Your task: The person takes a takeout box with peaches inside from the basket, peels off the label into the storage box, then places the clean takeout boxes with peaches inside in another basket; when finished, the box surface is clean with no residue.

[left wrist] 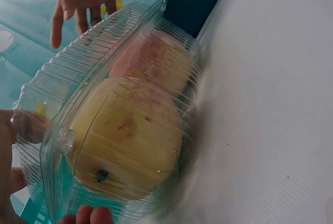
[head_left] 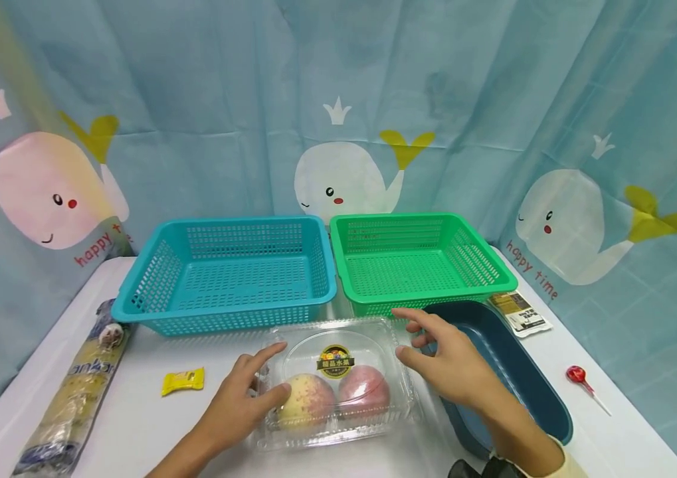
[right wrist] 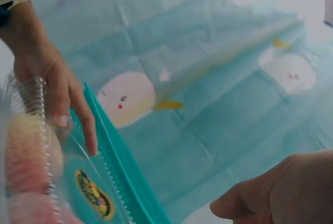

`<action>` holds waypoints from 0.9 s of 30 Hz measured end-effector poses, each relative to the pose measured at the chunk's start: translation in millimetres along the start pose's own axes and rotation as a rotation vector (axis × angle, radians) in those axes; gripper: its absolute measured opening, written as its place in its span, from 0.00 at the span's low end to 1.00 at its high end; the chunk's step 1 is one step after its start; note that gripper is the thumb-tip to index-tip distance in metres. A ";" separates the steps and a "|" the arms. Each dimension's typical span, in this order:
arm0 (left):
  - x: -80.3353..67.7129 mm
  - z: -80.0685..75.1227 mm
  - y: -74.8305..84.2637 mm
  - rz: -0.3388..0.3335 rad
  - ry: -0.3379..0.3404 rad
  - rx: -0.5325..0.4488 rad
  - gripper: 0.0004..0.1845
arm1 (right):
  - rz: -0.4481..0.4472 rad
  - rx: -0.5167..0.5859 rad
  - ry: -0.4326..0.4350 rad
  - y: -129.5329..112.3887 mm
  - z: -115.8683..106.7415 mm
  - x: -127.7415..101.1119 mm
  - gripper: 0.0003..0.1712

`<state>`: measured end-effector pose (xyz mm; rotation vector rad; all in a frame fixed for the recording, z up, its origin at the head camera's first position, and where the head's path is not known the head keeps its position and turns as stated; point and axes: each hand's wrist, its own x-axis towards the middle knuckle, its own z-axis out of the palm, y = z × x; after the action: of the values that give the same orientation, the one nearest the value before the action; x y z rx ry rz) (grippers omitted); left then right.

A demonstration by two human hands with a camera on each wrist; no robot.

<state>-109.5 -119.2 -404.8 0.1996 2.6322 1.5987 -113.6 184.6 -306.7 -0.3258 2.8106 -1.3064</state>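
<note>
Head view: I'm watching the left hand [head_left: 238, 399] gripping the clear fruit box [head_left: 335, 373] just right of it, seemingly for steadiness; the right hand [head_left: 444, 362] is hovering empty beside it, fingers loosely spread.

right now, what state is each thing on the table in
Clear plastic box, closed over two fruits
Blue plastic basket, upright
Green plastic basket, upright
Dark blue oblong tub, upright
Long printed plastic packet, lying flat
Small yellow packet, lying flat
Gold-and-white packet, partly hidden
Red round lollipop, lying down
</note>
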 end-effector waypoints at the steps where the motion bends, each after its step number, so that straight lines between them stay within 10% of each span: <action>1: 0.5 -0.2 1.1 -0.008 -0.003 0.001 0.33 | -0.021 -0.002 -0.016 -2.6 -2.5 2.8 0.29; 12: 0.1 -0.7 2.0 -0.022 -0.012 -0.051 0.34 | -0.150 0.001 -0.250 -8.9 14.1 49.9 0.24; 27: 0.3 0.3 0.2 -0.025 -0.006 -0.049 0.33 | -0.017 0.043 -0.413 -7.6 51.6 88.3 0.09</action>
<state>-109.8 -118.8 -404.7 0.1681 2.5780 1.6498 -192.9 123.3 -328.7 -0.5483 2.4375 -1.1431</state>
